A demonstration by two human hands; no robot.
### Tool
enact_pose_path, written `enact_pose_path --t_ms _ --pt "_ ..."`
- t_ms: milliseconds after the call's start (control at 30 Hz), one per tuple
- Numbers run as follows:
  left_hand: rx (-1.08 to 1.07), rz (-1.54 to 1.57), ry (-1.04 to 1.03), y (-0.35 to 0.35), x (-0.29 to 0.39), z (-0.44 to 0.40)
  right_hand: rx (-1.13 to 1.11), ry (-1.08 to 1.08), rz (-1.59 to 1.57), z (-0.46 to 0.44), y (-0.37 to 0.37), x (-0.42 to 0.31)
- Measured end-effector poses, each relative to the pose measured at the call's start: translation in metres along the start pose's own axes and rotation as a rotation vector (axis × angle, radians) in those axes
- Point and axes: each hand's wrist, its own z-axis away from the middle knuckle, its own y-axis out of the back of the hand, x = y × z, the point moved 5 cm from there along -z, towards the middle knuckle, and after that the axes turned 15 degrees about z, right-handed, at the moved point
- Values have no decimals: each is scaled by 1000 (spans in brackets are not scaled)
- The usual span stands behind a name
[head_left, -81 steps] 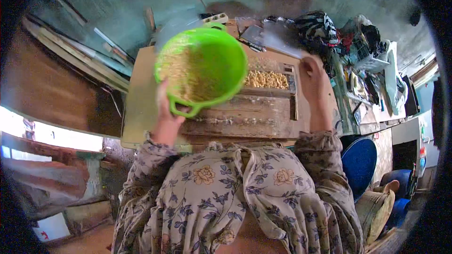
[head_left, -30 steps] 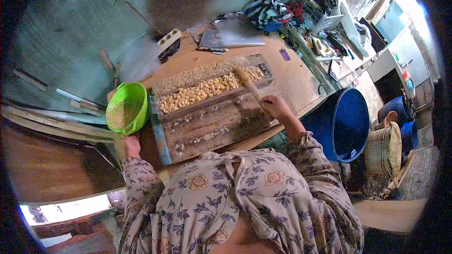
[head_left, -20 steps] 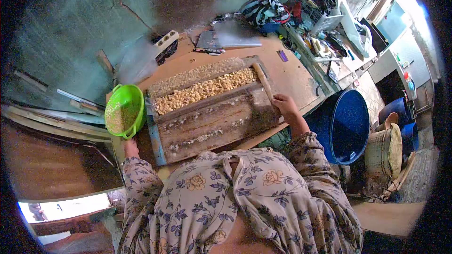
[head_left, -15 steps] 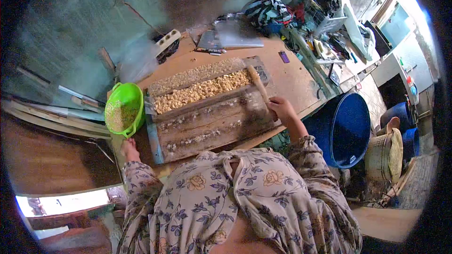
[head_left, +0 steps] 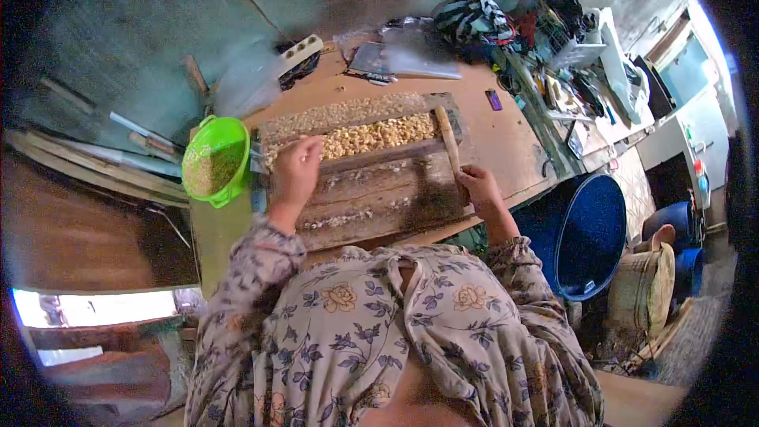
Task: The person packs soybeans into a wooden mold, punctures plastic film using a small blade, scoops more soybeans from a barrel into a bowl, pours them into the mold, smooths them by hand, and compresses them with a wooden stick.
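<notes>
A wooden board or mould (head_left: 371, 182) with long troughs lies on the table. One trough holds lumpy yellowish grains (head_left: 379, 134); a flatter strip of pale grains (head_left: 348, 111) lies behind it. Over the left end of the board is my left hand (head_left: 296, 174), its fingers slightly blurred, with no object visible in it. My right hand (head_left: 478, 187) grips the near end of a wooden stick (head_left: 450, 138), which slants across the board's right end. Left of the board sits a green plastic bowl (head_left: 237, 154) with handles, tilted, with pale grains (head_left: 207, 172) inside.
The table (head_left: 514, 154) also carries a purple lighter (head_left: 493, 100), plastic sheets (head_left: 427, 65) and a power strip (head_left: 300, 55) at the back. A cluttered side surface (head_left: 577, 111) stands right. Below it are a blue barrel (head_left: 593, 233) and a woven basket (head_left: 632, 292).
My left hand has moved from beside the bowl's near handle up and right over the board. My right hand still grips the stick. The whole view has shifted slightly.
</notes>
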Motion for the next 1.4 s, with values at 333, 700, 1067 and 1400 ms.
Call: enact_pose_path --t_ms 333,700,1067,1400 --pt "-123 -76 -92 -29 -27 10 -117 84 216 4 -62 -18" --pt "45 -310 -188 19 -34 16 -227 324 444 28 -154 -69" --pt "31 -292 -77 50 -67 27 -58 179 390 32 -126 -39" --pt "19 29 256 61 -127 21 -372 171 302 21 -220 -78"
